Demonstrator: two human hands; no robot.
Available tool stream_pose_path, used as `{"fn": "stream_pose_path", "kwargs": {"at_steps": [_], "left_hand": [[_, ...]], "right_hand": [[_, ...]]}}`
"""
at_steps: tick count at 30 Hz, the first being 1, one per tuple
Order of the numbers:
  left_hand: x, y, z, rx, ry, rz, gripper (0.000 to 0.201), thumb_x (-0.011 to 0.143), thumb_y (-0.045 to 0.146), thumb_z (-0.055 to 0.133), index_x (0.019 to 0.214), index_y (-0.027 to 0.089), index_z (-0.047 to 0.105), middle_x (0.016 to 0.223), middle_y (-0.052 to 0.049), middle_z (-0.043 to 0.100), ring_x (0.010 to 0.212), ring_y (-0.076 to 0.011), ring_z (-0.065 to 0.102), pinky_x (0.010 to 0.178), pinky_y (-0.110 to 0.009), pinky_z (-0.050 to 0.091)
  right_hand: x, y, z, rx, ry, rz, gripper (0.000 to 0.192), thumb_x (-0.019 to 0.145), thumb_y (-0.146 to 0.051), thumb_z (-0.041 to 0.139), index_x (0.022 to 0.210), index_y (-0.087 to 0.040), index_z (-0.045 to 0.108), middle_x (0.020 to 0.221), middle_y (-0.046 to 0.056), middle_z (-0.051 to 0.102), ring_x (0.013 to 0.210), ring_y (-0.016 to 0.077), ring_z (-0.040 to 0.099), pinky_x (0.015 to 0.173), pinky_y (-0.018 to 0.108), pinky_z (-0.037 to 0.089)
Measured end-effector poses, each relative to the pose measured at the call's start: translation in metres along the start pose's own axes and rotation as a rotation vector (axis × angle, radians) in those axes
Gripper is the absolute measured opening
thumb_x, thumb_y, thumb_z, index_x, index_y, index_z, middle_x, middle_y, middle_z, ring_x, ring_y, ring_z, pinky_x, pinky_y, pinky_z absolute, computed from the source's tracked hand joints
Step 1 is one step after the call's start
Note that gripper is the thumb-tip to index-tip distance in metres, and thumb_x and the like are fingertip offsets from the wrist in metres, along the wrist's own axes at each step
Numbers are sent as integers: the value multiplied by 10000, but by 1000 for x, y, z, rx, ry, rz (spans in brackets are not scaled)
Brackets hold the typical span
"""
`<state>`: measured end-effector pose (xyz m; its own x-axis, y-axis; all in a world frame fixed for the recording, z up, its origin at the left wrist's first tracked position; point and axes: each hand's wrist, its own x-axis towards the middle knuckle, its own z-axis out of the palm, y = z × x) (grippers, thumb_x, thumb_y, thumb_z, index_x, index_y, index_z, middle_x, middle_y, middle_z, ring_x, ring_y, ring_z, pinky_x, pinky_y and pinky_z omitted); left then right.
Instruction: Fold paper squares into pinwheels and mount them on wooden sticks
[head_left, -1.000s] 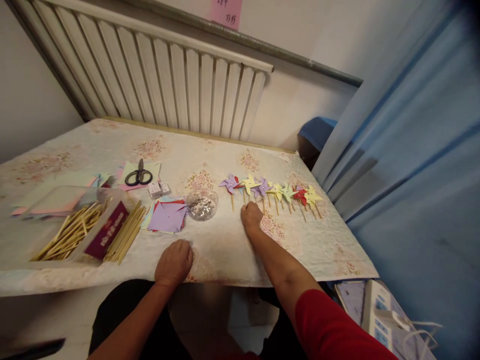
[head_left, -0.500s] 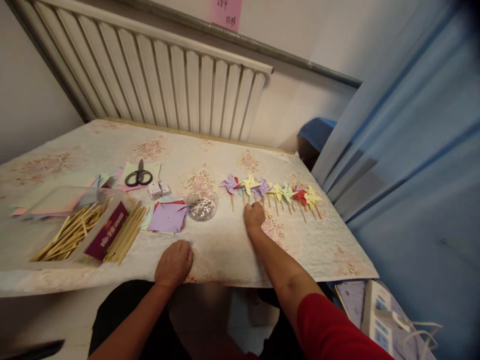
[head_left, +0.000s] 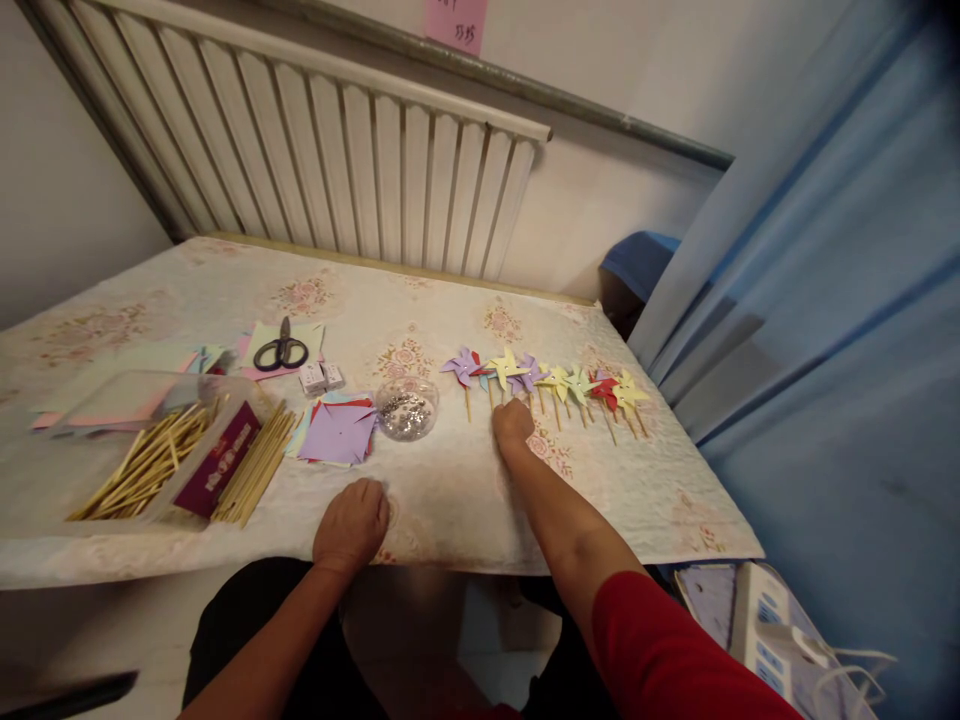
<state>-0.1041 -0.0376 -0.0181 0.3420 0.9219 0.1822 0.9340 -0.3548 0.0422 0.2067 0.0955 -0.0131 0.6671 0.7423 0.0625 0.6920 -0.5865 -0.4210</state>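
My right hand point(head_left: 514, 424) is closed at the lower end of a yellow paper pinwheel point(head_left: 506, 368), its fingers around where the stick runs; the hand hides most of that stick. The pinwheel lies in a row with a purple pinwheel point(head_left: 464, 367) on its left and a green pinwheel point(head_left: 580, 384), a red pinwheel point(head_left: 604, 391) and others on its right, some overlapping. My left hand point(head_left: 351, 523) rests closed on the cloth near the front edge. Its fingers are curled under, so anything inside is hidden.
Left of centre are a round dish of small metal pieces point(head_left: 407, 410), cut paper squares point(head_left: 337, 432), small white boxes point(head_left: 320, 377) and scissors point(head_left: 281, 350). A clear plastic box point(head_left: 161, 510) holds wooden sticks, with more sticks point(head_left: 256, 465) beside it. A blue curtain point(head_left: 810, 300) hangs at right.
The view has shifted slightly. My right hand stays at the yellow pinwheel, hardly moving, and my left hand remains resting in the same place.
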Motion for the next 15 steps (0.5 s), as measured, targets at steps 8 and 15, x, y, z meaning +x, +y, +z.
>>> {"fn": "stream_pose_path", "kwargs": {"at_steps": [8, 15], "left_hand": [[0, 0, 0, -11, 8, -1, 217, 946, 234, 405, 838, 174, 584, 856, -92, 600, 847, -234, 548, 781, -367, 381], [0, 0, -1, -34, 26, -3, 197, 930, 226, 430, 843, 165, 596, 849, -94, 591, 836, -234, 551, 753, -363, 376]], "right_hand": [[-3, 1, -9, 4, -33, 11, 262, 893, -298, 522, 1022, -141, 688, 1040, 176, 707, 987, 280, 684, 769, 330, 505], [-6, 2, -14, 23, -20, -6, 245, 901, -287, 498, 1014, -144, 662, 997, 162, 701, 979, 272, 674, 764, 322, 491]]}}
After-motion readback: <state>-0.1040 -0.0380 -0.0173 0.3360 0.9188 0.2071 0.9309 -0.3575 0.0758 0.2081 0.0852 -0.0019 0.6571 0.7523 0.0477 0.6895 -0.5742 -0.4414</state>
